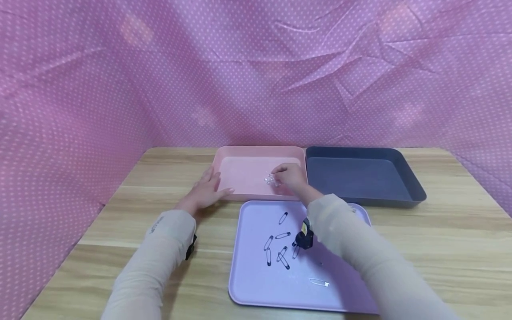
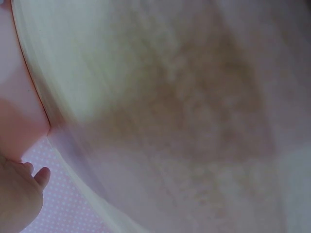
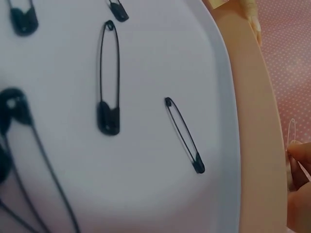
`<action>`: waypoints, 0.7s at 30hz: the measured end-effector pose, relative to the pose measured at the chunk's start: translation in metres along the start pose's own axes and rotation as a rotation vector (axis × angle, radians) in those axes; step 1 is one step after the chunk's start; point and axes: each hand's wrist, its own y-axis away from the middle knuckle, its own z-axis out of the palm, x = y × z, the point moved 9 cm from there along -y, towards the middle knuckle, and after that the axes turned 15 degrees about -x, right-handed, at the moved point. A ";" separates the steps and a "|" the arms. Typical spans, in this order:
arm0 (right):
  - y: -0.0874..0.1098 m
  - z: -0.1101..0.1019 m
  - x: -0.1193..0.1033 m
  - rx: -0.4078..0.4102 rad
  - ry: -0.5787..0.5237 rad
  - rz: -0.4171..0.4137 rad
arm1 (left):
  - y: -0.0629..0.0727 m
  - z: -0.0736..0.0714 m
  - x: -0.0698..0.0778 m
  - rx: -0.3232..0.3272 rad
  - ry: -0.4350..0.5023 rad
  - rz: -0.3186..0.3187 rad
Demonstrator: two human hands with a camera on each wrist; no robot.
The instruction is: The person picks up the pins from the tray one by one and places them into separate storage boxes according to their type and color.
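Over the front right part of the pink tray [image 1: 242, 171], my right hand [image 1: 291, 178] pinches a silver safety pin [image 3: 292, 127] between thumb and fingertips. Silver pins [image 1: 269, 180] show in the tray right at those fingertips. My left hand [image 1: 203, 192] rests at the tray's front left corner, fingers spread along the rim. Nearer to me lies a lavender tray [image 1: 252, 289] with several black safety pins [image 1: 269, 257] and one silver safety pin [image 1: 319, 282] on it. My right forearm covers part of that tray.
A dark blue tray [image 1: 356, 178] stands against the pink tray's right side. All the trays are on a wooden table [image 1: 452, 222]. Pink dotted cloth [image 1: 256, 80] hangs behind the table and along its sides. More silver pins [image 1: 354, 210] peek out past the right sleeve.
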 end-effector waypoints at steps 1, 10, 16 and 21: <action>0.003 0.000 -0.003 0.003 0.008 -0.007 | 0.000 0.000 0.000 -0.001 0.001 -0.001; -0.007 0.007 -0.003 -0.021 0.063 0.038 | 0.000 -0.001 0.000 0.003 -0.004 -0.003; -0.018 0.016 -0.001 -0.054 0.053 0.047 | 0.000 0.000 0.000 -0.004 -0.015 -0.003; -0.025 0.024 -0.004 -0.071 0.070 0.029 | 0.000 0.000 -0.001 -0.002 -0.006 -0.011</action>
